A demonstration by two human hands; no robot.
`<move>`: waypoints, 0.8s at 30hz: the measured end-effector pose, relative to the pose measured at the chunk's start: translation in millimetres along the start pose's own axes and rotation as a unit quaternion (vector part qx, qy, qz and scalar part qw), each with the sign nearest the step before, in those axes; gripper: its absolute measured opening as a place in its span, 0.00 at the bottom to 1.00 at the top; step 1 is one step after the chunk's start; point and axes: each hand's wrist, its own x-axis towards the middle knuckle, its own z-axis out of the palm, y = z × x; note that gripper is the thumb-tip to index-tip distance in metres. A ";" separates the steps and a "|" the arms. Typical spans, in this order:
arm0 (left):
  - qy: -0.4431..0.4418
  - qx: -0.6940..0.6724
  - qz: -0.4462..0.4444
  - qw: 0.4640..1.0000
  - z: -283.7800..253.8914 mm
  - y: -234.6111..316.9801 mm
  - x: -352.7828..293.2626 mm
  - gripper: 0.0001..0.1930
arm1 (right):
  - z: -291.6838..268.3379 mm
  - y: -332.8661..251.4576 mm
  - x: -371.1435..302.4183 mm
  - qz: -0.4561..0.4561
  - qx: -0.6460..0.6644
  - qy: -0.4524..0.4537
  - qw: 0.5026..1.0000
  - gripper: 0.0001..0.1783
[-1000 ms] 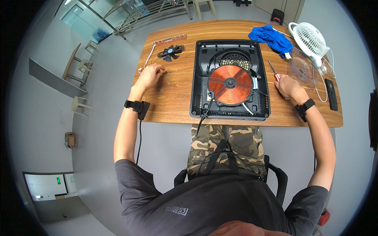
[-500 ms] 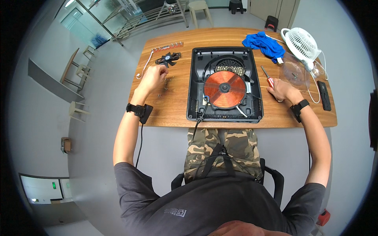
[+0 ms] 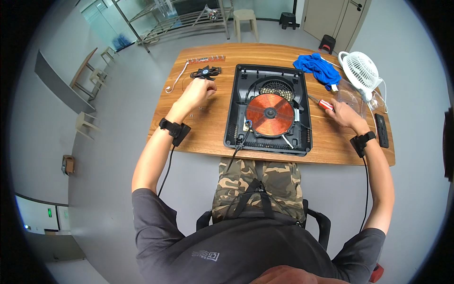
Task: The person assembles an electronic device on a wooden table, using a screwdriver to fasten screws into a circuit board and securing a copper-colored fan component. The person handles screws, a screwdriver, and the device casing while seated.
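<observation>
The open black housing of an induction cooker [image 3: 230,128] lies on the table between my hands. Inside it is a round copper coil [image 3: 259,116] with a dark centre. My left hand [image 3: 200,93] is left of the housing, fingers closed; whatever they hold is hidden. Just beyond that hand lies a small black fan [image 3: 206,72], and a few small screws [image 3: 191,115] are scattered nearer me. To the right of the housing, my right hand [image 3: 347,115] grips a screwdriver [image 3: 326,105] by its red and white handle. Its shaft points left, toward the housing's right edge.
A strip with upright pegs [image 3: 206,59] and a white cable lie at the far left. A blue cloth [image 3: 318,70], a white desk fan [image 3: 360,71], a clear plastic tray [image 3: 350,97] and a black bar-shaped object [image 3: 381,131] occupy the right side.
The screwdriver's shaft has swung left, and my right hand now grips its handle. My left hand has moved right, nearer the housing. The view has shifted slightly.
</observation>
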 end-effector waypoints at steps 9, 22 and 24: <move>-0.024 -0.112 0.058 0.992 44.8 56.1 34.9 0.09 | -83.5 -28.1 1.7 -0.085 -0.010 0.129 0.988 0.19; -0.044 -0.207 0.046 0.976 63.5 115.6 56.9 0.10 | -113.1 -107.9 15.9 -0.243 -0.034 0.153 0.957 0.22; -0.059 -0.240 0.011 0.969 62.2 111.3 54.1 0.10 | -113.5 -108.6 16.2 -0.248 -0.035 0.148 0.957 0.22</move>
